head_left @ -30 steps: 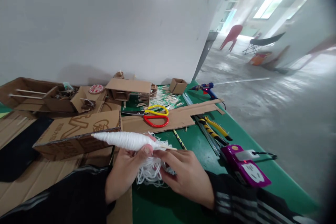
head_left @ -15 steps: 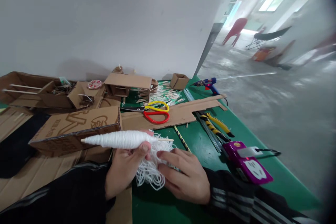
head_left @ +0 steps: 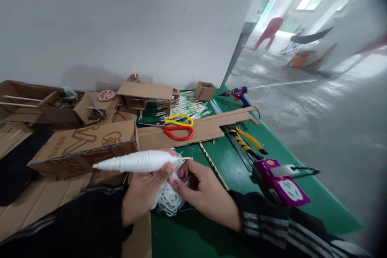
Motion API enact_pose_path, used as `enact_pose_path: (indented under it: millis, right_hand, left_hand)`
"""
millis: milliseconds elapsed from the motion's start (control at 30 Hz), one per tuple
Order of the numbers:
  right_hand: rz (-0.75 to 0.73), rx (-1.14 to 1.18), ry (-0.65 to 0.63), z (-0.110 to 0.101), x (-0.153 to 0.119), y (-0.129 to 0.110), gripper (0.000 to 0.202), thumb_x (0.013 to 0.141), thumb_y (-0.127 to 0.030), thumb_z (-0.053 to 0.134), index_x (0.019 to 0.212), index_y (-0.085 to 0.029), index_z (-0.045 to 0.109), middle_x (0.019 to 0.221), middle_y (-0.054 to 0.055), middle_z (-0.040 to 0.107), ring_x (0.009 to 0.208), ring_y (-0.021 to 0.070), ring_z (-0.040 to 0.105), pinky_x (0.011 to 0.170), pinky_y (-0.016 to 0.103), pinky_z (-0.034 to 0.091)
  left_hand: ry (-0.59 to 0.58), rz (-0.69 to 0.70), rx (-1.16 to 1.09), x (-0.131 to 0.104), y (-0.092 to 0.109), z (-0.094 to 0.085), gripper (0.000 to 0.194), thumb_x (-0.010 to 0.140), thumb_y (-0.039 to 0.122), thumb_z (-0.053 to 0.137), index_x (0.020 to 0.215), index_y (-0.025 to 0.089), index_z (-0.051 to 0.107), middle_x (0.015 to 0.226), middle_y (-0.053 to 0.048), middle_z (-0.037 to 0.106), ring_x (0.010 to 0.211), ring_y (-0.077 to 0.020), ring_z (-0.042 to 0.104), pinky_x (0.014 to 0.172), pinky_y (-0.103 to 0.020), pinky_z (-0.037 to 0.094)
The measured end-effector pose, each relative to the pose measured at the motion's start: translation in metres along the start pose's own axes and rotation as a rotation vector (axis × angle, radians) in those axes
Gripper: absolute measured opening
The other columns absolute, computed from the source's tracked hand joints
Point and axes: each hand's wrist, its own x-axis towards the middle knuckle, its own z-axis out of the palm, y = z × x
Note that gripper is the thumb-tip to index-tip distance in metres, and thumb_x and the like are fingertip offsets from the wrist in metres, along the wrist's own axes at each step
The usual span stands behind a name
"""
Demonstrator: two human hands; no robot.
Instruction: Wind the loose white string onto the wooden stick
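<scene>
Yarn (head_left: 136,161) on a stick (head_left: 95,166) is above the table (head_left: 181,240), clamped in the left hand (head_left: 140,197). The right hand (head_left: 208,193) is now closer to it, fingers curled at loose strands (head_left: 168,201), so both hands meet there; its grip I cannot tell.

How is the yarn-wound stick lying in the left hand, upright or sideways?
Sideways: the yarn-wound stick lies across the left hand, one bare tip pointing left, the other right.

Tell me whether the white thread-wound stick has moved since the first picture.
Yes. Judged against the printed cardboard box, the thread-wound stick has shifted left and toward the person.
</scene>
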Motion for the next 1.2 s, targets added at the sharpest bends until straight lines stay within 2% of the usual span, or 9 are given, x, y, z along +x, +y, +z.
enact_pose_path:
  millis: [167,333,433,533,667,767,833,1000,1200]
  right_hand:
    - [0.064,0.092,-0.064,0.002,0.002,0.0,0.015,0.081,-0.023,0.059,0.095,-0.018,0.058,0.084,0.001,0.062,0.067,0.011,0.051,0.057,0.021,0.04]
    - [0.058,0.295,-0.138,0.0,0.008,0.002,0.008,0.078,-0.014,0.054,0.084,-0.015,0.06,0.075,-0.001,0.055,0.065,0.0094,0.045,0.06,0.021,0.039]
    - [0.078,0.426,-0.162,-0.006,0.011,0.004,0.005,0.081,-0.018,0.054,0.082,-0.014,0.056,0.076,-0.001,0.053,0.066,0.0095,0.046,0.061,0.022,0.04]
    - [0.085,0.405,-0.06,-0.019,0.011,0.004,0.012,0.086,-0.027,0.051,0.092,-0.016,0.052,0.078,-0.001,0.053,0.06,0.009,0.043,0.054,0.021,0.038]
    - [-0.199,0.07,0.076,-0.034,0.009,-0.003,0.02,0.083,-0.023,0.058,0.102,-0.018,0.056,0.099,0.007,0.058,0.08,0.0155,0.052,0.07,0.029,0.046]
    - [-0.387,-0.163,0.059,-0.034,0.007,-0.007,0.009,0.085,-0.021,0.059,0.093,-0.019,0.062,0.092,0.006,0.064,0.086,0.0188,0.053,0.079,0.034,0.043]
    - [-0.382,-0.234,0.06,-0.029,0.007,-0.005,0.009,0.089,-0.019,0.054,0.091,-0.019,0.063,0.082,0.005,0.065,0.079,0.018,0.054,0.076,0.033,0.041]
    - [-0.247,-0.169,0.055,-0.024,0.005,0.004,0.01,0.092,-0.015,0.043,0.091,-0.019,0.052,0.081,0.003,0.062,0.073,0.0159,0.054,0.067,0.028,0.04]
    - [-0.103,0.151,-0.049,-0.02,0.002,0.004,0.007,0.094,-0.024,0.043,0.088,-0.019,0.044,0.075,-0.001,0.052,0.064,0.0116,0.046,0.056,0.023,0.037]
  left_hand:
    - [-0.039,-0.01,0.017,0.001,-0.005,-0.002,0.033,0.082,0.045,0.063,0.097,0.016,0.065,0.064,0.001,0.062,0.055,-0.0119,0.054,0.051,-0.021,0.043]
    - [-0.102,0.009,-0.033,0.002,-0.013,-0.006,0.037,0.085,0.047,0.059,0.107,0.017,0.061,0.071,-0.003,0.067,0.061,-0.014,0.059,0.055,-0.023,0.045]
    - [-0.096,0.043,-0.042,0.002,-0.013,-0.006,0.041,0.085,0.05,0.057,0.109,0.017,0.056,0.07,-0.003,0.068,0.066,-0.0166,0.062,0.059,-0.025,0.047]
    - [-0.065,0.063,-0.005,0.002,-0.012,-0.006,0.042,0.085,0.052,0.056,0.106,0.016,0.057,0.07,-0.004,0.067,0.066,-0.0179,0.063,0.057,-0.025,0.048]
    - [-0.049,0.071,0.058,0.001,-0.014,-0.006,0.04,0.082,0.051,0.06,0.102,0.016,0.059,0.075,-0.004,0.067,0.065,-0.0164,0.062,0.061,-0.026,0.05]
    - [-0.099,0.087,0.12,0.0,-0.014,-0.005,0.038,0.083,0.048,0.06,0.105,0.018,0.059,0.092,-0.006,0.067,0.075,-0.0186,0.063,0.066,-0.028,0.051]
    - [-0.127,0.14,0.259,-0.001,-0.012,-0.006,0.035,0.083,0.044,0.06,0.108,0.019,0.057,0.102,-0.007,0.066,0.085,-0.0212,0.063,0.074,-0.03,0.051]
    - [-0.167,0.223,0.888,-0.009,0.001,-0.018,0.034,0.077,0.039,0.067,0.101,0.018,0.056,0.096,-0.008,0.063,0.09,-0.0268,0.059,0.079,-0.038,0.046]
    - [-0.34,0.683,1.261,-0.013,0.0,-0.033,0.012,0.084,0.025,0.061,0.096,0.022,0.062,0.09,-0.004,0.065,0.087,-0.022,0.054,0.079,-0.035,0.041]
